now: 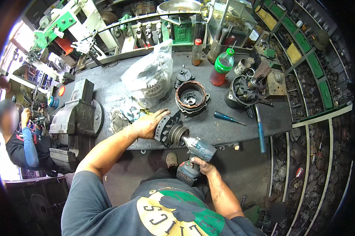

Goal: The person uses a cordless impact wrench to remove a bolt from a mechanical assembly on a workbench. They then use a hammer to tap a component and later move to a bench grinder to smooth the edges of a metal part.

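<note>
Left hand (148, 125) clamps the alternator housing (167, 129) at the workbench (209, 126) edge, bracing it; right hand (203, 166) wraps the impact wrench (195, 155), nose on the pulley (178, 133). Stator (190, 97) sits behind, a screwdriver (228, 118) beside it.

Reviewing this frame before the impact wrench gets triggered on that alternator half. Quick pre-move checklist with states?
1. Left hand steadies the alternator part: ok, palm lies on its rim at the bench edge.
2. Right hand grips the impact wrench: ok, wrapped round the handle.
3. Wrench nose lined up with the pulley: ok, it meets the pulley centre; socket seating cannot tell.
4. Part clamped: not ok, the vise stands unused to the left; the part is held by hand only.
5. Fingers clear of the pulley: cannot tell, the fingertips are hidden behind the part.
6. Loose screwdriver nearby: ok, lies apart.
</note>
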A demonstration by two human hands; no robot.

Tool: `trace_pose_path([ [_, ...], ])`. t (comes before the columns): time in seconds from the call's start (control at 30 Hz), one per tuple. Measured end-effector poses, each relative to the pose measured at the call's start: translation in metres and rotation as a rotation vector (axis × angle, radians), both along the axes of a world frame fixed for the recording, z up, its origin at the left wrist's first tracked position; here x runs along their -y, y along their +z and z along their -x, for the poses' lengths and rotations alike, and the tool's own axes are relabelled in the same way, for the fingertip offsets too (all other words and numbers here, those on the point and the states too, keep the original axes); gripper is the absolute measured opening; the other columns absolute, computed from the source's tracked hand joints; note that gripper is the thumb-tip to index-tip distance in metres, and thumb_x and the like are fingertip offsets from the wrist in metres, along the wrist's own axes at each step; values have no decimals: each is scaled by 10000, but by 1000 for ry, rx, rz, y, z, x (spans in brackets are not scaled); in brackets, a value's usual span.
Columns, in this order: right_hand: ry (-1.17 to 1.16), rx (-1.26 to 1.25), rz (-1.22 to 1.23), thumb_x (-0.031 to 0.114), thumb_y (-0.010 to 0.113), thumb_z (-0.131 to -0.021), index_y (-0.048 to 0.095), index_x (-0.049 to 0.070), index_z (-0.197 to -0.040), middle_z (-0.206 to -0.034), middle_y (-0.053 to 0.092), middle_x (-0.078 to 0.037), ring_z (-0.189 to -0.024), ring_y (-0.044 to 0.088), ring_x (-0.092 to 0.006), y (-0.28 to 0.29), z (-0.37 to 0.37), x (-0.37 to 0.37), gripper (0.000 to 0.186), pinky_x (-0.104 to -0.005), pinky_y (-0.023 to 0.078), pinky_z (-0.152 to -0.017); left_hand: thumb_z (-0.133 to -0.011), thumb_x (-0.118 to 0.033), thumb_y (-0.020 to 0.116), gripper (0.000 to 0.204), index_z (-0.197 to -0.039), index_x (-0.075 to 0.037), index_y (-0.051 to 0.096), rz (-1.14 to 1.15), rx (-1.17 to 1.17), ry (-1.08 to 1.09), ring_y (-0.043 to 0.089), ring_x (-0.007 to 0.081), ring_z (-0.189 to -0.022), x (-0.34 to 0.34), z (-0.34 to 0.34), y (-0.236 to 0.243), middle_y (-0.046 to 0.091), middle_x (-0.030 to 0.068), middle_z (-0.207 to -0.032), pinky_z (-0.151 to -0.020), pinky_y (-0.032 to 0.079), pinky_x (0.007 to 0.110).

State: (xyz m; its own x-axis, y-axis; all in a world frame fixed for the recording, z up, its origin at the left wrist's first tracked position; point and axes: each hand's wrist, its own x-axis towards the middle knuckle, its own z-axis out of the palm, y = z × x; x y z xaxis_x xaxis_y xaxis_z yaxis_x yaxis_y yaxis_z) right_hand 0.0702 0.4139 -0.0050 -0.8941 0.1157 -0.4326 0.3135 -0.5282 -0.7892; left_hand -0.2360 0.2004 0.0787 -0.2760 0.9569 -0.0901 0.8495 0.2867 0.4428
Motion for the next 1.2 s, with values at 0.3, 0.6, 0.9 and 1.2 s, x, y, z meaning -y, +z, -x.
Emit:
trace_pose_path([
  [0.3, 36, 81, 184, 216, 777, -886, 690, 51, -1182, -879, 687, -37, -719, 653, -159, -5, -1, -11, 350, -328, 564, -684, -779, -293, 850, 986, -1599, -22, 374, 112, -10, 31, 652, 385, -1241, -2, -2, 6, 556, 199, -1480, -1036, 549, 474],
  [0.6, 64, 117, 94, 254, 776, -902, 692, 72, -1141, -825, 663, -22, -691, 629, -141, 7, 11, -7, 312, -318, 539, -659, -772, -321, 864, 976, -1586, -39, 405, 37, -95, 46, 679, 377, -1182, 8, -3, -23, 563, 178, -1472, -1007, 561, 465],
  [0.9, 17, 128, 104, 231, 742, -893, 682, 53, -1044, -817, 663, -43, -681, 635, -171, 3, 8, -2, 241, -328, 534, -656, -745, -218, 846, 947, -1567, -37, 413, -29, -20, 51, 696, 414, -1092, 8, -5, -6, 591, 186, -1356, -931, 589, 503],
  [1.2, 5, 103, 43, 217, 734, -887, 680, 17, -1107, -806, 664, -62, -687, 647, -182, 24, 5, -3, 302, -341, 553, -680, -723, -220, 863, 979, -1568, -34, 406, 16, 60, 29, 702, 412, -1125, 5, 2, -4, 580, 191, -1397, -925, 600, 495],
])
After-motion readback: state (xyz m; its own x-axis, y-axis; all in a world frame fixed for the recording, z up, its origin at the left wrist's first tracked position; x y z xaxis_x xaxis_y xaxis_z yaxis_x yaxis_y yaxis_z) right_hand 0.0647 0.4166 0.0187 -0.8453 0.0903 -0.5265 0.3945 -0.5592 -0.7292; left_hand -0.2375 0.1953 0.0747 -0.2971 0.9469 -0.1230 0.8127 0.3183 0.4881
